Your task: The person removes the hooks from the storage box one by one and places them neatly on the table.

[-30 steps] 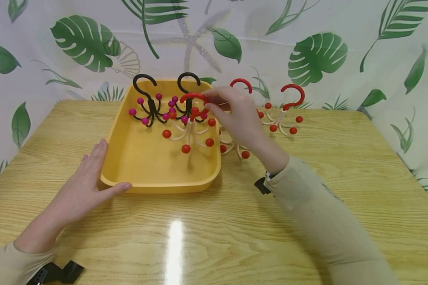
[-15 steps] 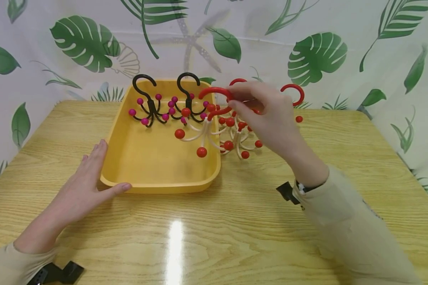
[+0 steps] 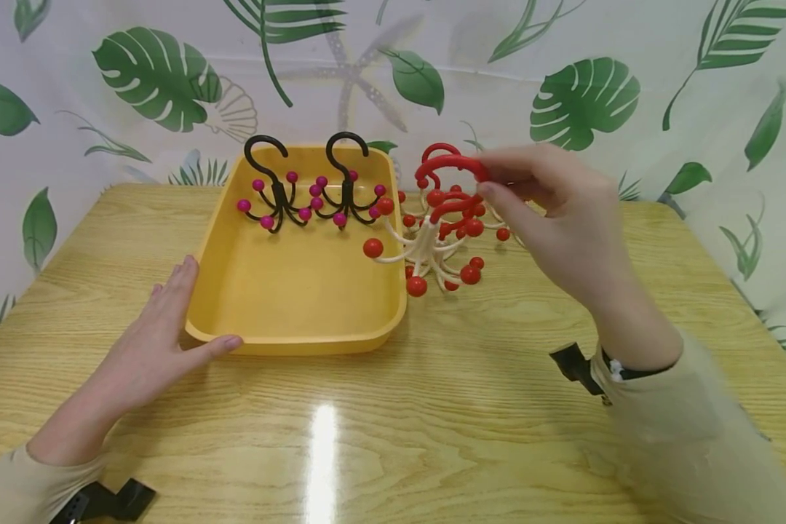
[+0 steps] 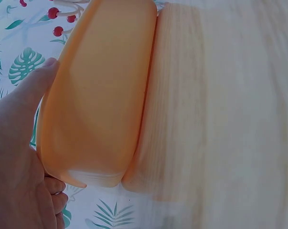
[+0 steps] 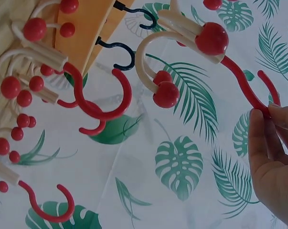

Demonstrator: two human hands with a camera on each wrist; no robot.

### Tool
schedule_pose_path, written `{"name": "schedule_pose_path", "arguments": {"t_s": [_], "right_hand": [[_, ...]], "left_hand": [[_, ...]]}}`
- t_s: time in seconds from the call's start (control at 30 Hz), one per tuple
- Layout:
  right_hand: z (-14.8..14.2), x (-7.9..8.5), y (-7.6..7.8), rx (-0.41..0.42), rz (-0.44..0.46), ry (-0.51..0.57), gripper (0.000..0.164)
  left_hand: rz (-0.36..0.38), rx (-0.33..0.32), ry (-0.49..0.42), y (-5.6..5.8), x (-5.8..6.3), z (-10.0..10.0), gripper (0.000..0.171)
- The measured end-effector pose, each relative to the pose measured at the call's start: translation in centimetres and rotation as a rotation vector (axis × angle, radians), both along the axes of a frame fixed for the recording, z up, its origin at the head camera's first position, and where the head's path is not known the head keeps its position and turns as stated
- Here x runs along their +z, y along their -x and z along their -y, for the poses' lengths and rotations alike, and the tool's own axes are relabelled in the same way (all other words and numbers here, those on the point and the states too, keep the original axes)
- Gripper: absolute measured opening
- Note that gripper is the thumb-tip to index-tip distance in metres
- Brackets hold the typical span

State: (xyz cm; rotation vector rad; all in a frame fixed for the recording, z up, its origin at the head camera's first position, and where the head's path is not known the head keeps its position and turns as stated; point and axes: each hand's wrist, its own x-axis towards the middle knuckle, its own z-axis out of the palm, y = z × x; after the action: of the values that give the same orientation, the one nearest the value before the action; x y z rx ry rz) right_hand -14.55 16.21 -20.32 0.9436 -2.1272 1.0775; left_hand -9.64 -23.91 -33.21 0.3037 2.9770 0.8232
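Pinching the curved red top of a red-and-cream hook (image 3: 426, 240) between thumb and fingers, the right hand (image 3: 560, 215) holds it up, its ball-tipped prongs splayed below and left of the fingertips. From the head, that hook overlaps others behind it, and the right hand covers part of what lies beyond. The right wrist view parts them: a nearer red-topped hook (image 5: 104, 116), a second red-topped hook (image 5: 93, 131) behind it and a third red-topped hook (image 5: 31, 196) to one side, all apart from the held one. Two black hooks, one (image 3: 278, 200) and another (image 3: 347, 195), show whole in the head view, inside the yellow tray (image 3: 288, 291) beyond the left hand (image 3: 147, 338); the right wrist catches only their upper parts. Only the left wrist view looks onto the tray's outer wall, down to the tabletop (image 4: 229, 119). The left hand spreads around the tray's near corner, thumb straight along the near rim, fingers extended against the side. The right forearm slants in from the near right, knuckles raised
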Motion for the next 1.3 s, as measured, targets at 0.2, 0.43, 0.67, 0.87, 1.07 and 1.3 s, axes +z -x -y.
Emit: {"name": "schedule_pose_path", "arguments": {"t_s": [0.2,0.43,0.67,0.87,1.07,1.3], "right_hand": [[-1.5,0.1,-0.5,-0.04,-0.004,-0.031,0.028],[-3.4,0.3,-0.8,-0.117,-0.041,-0.031,0.027],[-5.3,-0.2,-0.5,-0.185,-0.04,0.013,0.027],[-6.7,-0.9,-0.3,-0.27,0.007,0.029,0.027],[-8.1,-1.6,0.3,-0.354,0.046,-0.012,0.027],[-9.1,-2.6,1.0,-0.402,0.124,-0.047,0.024]], "left_hand": [[-0.007,-0.001,0.004,0.0,0.0,0.0,0.11],[-0.006,-0.005,-0.003,0.1,0.0,0.0,0.11],[-0.002,-0.002,-0.002,0.1,0.0,0.0,0.11],[-0.003,0.0,-0.005,0.1,-0.1,0.0,0.11],[0.0,0.004,-0.007,0.1,-0.2,0.1,0.11],[0.002,0.004,-0.006,0.1,-0.1,0.1,0.11]]}}
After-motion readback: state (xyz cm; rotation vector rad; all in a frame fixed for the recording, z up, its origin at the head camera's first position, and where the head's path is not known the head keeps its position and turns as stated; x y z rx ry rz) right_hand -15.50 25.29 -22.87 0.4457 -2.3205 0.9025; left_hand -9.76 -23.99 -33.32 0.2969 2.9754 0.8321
